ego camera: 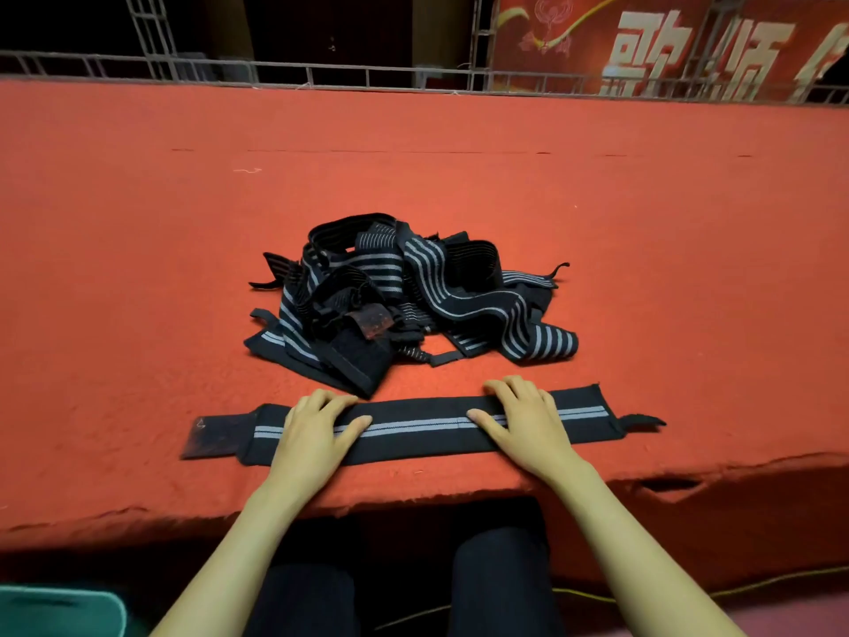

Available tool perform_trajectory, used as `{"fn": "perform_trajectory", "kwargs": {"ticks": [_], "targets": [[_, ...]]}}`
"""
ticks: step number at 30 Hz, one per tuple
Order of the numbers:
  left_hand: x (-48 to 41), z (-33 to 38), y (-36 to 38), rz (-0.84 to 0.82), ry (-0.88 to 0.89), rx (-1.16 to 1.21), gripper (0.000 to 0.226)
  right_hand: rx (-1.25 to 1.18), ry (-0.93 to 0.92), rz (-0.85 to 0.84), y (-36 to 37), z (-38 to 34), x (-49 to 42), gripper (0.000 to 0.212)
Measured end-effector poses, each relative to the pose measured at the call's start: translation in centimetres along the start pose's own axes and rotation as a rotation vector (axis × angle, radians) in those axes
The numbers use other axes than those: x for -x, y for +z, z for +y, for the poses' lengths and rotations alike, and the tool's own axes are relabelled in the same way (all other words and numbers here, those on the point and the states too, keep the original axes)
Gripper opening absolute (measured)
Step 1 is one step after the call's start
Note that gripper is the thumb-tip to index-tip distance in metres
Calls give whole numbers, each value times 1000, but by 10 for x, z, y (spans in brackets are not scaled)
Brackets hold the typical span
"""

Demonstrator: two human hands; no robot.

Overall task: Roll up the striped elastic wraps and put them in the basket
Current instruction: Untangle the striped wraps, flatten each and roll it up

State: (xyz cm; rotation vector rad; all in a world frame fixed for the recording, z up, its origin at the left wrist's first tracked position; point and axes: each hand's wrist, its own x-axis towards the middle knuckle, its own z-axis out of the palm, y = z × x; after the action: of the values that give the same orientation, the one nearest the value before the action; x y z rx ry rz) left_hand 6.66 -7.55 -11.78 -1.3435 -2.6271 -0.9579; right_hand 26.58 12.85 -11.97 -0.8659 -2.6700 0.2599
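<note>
One black elastic wrap [413,427] with a grey stripe lies flat and stretched out along the near edge of the red carpeted platform [138,268]. My left hand [317,429] presses flat on its left part, fingers spread. My right hand [523,420] lies flat on its right part. Neither hand grips it. Just beyond it sits a tangled pile of black and grey striped wraps [404,296]. A green basket [59,611] shows at the bottom left corner, below the platform.
The platform's torn front edge [666,485] runs just below my hands. My dark-trousered knees [404,590] are under it. A metal railing [367,78] and a red banner [666,43] stand at the far side. A yellow cable [735,590] lies on the floor at right.
</note>
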Motion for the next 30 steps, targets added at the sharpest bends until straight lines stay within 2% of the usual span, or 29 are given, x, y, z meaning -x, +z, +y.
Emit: {"fn": "perform_trajectory", "kwargs": {"ticks": [4,8,10,12,16,18,21,23,26,28,30], "targets": [[3,3,1,8,-28,-25,36,-64,11,33,2,2,5,75],[2,11,0,-19,-76,-40,39,-104,11,39,1,0,4,54],[-3,16,-4,-63,-101,-118,42,-131,-22,37,-1,-5,0,52],[-13,22,-10,-35,-116,-118,47,-219,-84,39,-4,-15,-12,53],[-41,32,-18,126,-177,114,61,-273,-204,116,-8,-46,-60,61],[-56,31,-19,135,-186,121,62,-220,-185,137,-11,-58,-89,65],[-87,30,-22,163,-87,84,68,-162,-122,108,-21,-67,-134,71],[-110,27,-23,92,-75,2,86,-188,-127,61,-24,-71,-160,74],[-133,20,-22,-84,-182,-17,109,-243,-176,21,-22,-78,-189,69],[-139,16,-18,-62,-181,3,101,-195,-224,-2,-21,-79,-206,68],[-140,15,-13,-53,-145,-46,88,-98,-261,-48,-22,-78,-225,78]]}}
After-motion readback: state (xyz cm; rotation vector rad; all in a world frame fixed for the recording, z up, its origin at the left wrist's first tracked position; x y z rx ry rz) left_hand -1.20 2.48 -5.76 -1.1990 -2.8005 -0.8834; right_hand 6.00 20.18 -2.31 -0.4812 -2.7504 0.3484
